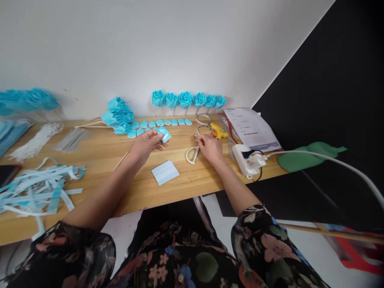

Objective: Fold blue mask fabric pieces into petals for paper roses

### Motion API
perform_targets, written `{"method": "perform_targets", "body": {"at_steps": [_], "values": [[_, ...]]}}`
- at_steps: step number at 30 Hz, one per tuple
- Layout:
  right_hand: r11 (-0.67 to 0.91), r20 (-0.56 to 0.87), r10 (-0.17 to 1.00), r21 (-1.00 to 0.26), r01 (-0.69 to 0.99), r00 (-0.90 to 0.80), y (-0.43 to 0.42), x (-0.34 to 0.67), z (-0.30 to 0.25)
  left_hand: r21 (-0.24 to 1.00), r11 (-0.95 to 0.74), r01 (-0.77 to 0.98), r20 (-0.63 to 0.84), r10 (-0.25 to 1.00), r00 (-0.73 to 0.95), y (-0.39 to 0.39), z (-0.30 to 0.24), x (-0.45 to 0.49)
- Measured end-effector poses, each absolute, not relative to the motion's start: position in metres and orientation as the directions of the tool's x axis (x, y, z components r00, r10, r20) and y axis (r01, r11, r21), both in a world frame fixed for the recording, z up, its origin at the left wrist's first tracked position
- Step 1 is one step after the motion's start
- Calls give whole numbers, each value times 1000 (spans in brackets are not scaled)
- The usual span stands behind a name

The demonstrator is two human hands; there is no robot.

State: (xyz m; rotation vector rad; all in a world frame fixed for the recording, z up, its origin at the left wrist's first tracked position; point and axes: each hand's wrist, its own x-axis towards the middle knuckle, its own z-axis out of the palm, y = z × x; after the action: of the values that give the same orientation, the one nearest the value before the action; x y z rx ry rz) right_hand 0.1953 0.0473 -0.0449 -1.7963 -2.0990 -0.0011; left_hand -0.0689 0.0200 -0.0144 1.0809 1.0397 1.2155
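Observation:
My left hand (146, 143) pinches a small folded light-blue petal piece (165, 134) above the wooden table (99, 154). My right hand (210, 147) rests on the table with its fingers curled over white-handled scissors (192, 153), touching them near the blades. A flat stack of light-blue rectangles (165, 172) lies between my hands, near the front edge. A row of folded blue petals (163, 123) lies just beyond my left hand.
Several finished blue paper roses (186, 99) lean on the wall. A yellow glue gun (219, 131), a white power strip (246, 160), papers (251, 128) and a green cloth (306, 156) sit at right. Blue strips (36, 188), white cords (34, 142) and folded pieces (118, 116) lie at left.

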Motion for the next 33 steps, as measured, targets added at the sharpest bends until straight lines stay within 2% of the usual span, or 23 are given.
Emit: {"method": "perform_targets", "body": {"at_steps": [4,6,8,10,12,15,17,19,22,24,26,29,33], "values": [[106,272,960,-563,820,62,56,203,-57,981,86,-174,-75,995,68,20,-5,-66],[104,245,959,-768,632,141,58,205,-58,981,98,-170,-90,994,54,18,-1,-64],[100,177,967,-925,366,183,55,204,-54,980,108,-170,-100,993,59,15,0,-64],[92,107,982,-991,100,157,49,199,-46,979,106,-176,-92,992,87,10,-1,-63],[69,62,996,-992,-104,71,39,191,-38,978,95,-186,-75,991,114,6,-3,-64],[-6,8,998,-973,-230,-60,23,176,-26,980,91,-175,-69,989,131,2,-7,-64],[-24,5,992,-973,-230,-126,16,166,-20,983,98,-155,-77,988,133,0,-7,-65],[24,48,989,-985,-169,-137,9,156,-14,985,101,-142,-83,988,129,-2,-7,-65],[254,248,966,-963,91,-71,1,140,-9,987,83,-139,-66,991,121,-8,-6,-66],[471,477,876,-815,339,-70,-4,130,-8,990,44,-134,-32,995,95,-13,-6,-66],[631,655,740,-594,499,-155,-7,122,-10,995,11,-103,-5,998,58,-19,-6,-65],[728,758,602,-390,564,-253,-9,114,-18,999,-6,-47,8,999,33,-26,-3,-63],[736,809,535,-304,605,-244,-9,114,-29,999,-42,-32,42,999,-13,-30,1,-61]]}}
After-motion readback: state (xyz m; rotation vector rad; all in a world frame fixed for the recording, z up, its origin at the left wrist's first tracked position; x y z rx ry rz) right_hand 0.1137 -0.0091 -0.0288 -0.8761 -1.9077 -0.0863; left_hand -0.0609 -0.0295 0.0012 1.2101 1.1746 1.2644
